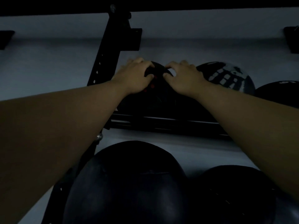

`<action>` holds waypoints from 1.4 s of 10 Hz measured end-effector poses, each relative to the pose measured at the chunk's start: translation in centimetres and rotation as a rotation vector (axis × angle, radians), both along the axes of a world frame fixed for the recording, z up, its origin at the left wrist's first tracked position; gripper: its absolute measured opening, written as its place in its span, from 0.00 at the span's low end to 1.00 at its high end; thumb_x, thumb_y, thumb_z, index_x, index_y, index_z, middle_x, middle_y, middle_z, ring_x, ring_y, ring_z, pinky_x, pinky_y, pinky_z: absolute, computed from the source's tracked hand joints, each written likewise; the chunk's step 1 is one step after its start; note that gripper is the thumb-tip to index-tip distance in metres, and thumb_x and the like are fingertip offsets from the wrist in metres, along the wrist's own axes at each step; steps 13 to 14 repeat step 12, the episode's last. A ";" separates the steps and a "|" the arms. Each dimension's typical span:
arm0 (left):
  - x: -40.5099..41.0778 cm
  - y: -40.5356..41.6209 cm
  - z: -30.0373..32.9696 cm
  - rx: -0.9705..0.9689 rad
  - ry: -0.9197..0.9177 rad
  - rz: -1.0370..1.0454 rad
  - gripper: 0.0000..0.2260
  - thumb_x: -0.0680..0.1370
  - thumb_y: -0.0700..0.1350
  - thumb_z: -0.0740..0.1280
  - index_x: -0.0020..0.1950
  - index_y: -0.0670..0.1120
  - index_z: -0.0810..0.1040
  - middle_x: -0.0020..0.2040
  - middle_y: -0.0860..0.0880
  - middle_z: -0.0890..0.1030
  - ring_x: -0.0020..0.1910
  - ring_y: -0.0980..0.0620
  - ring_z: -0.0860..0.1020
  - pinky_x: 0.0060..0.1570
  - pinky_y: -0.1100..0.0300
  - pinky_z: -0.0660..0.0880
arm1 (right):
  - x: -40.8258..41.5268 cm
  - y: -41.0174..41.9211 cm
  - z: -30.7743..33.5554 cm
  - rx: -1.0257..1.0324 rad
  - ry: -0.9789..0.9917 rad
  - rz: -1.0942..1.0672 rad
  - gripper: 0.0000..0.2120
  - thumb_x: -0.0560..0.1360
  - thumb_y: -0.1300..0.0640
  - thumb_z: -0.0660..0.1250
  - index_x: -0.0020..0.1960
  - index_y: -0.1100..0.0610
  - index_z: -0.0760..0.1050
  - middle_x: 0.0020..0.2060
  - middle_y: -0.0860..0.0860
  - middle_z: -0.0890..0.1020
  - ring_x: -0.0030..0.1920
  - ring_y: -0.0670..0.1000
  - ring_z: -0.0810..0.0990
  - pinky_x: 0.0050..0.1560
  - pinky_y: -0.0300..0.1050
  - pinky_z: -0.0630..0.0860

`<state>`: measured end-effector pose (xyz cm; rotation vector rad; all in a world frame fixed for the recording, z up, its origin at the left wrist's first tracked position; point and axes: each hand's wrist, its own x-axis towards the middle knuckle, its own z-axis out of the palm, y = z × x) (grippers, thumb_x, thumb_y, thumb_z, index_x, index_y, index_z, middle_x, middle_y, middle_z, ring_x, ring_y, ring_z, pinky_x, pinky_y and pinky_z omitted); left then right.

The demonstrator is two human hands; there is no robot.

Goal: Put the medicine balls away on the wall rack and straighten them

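Note:
The scene is dim. A black medicine ball with red markings [159, 101] rests on the upper rail of the black wall rack [161, 123], at its left end. My left hand [135, 76] grips the ball's top from the left and my right hand [182, 78] grips it from the right, fingers curled over the top. To its right sits a black ball with white print [226, 76], then the edge of another dark ball [278, 91]. Two large dark balls [126, 183] [226, 196] lie on the tier below.
The rack's black upright post [106, 50] stands just left of my left hand, bolted to a pale wall [48, 65]. Small black brackets [5, 39] [292, 39] hang on the wall at far left and far right.

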<state>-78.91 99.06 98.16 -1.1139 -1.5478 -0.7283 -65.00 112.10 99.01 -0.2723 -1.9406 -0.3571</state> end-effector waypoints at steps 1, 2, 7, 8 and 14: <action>-3.1 -2.5 0.4 0.006 -0.047 -0.024 0.21 0.84 0.53 0.63 0.77 0.50 0.72 0.74 0.42 0.71 0.74 0.37 0.69 0.73 0.44 0.68 | -3.4 -2.4 -0.1 -0.024 -0.042 0.033 0.27 0.82 0.40 0.57 0.80 0.45 0.63 0.76 0.58 0.66 0.74 0.64 0.66 0.73 0.61 0.65; -4.7 -3.2 0.4 -0.040 -0.118 -0.068 0.24 0.84 0.55 0.63 0.80 0.53 0.67 0.76 0.41 0.69 0.74 0.38 0.69 0.74 0.46 0.68 | -5.1 -3.4 -0.5 -0.043 -0.060 0.040 0.30 0.82 0.39 0.58 0.82 0.43 0.58 0.80 0.59 0.60 0.77 0.65 0.61 0.76 0.64 0.61; -6.5 -1.1 -1.7 -0.111 -0.260 -0.137 0.31 0.85 0.61 0.55 0.85 0.63 0.44 0.87 0.46 0.42 0.83 0.32 0.50 0.81 0.38 0.53 | -6.3 -3.8 -2.7 -0.122 -0.098 -0.076 0.37 0.83 0.43 0.62 0.84 0.42 0.43 0.85 0.54 0.41 0.84 0.60 0.43 0.82 0.62 0.50; -5.9 -1.2 -2.1 -0.121 -0.274 -0.114 0.32 0.86 0.60 0.55 0.85 0.62 0.42 0.87 0.46 0.40 0.84 0.34 0.50 0.82 0.38 0.54 | -6.0 -4.3 -3.5 -0.127 -0.118 -0.130 0.38 0.83 0.43 0.61 0.84 0.43 0.41 0.85 0.54 0.40 0.84 0.60 0.43 0.82 0.61 0.50; 1.0 -6.1 -4.3 -0.308 -0.239 -0.104 0.25 0.84 0.55 0.63 0.81 0.55 0.66 0.80 0.44 0.70 0.77 0.42 0.70 0.77 0.49 0.67 | 5.7 -7.2 -5.8 -0.116 -0.120 -0.332 0.29 0.84 0.40 0.52 0.82 0.49 0.58 0.78 0.59 0.66 0.75 0.63 0.67 0.73 0.62 0.66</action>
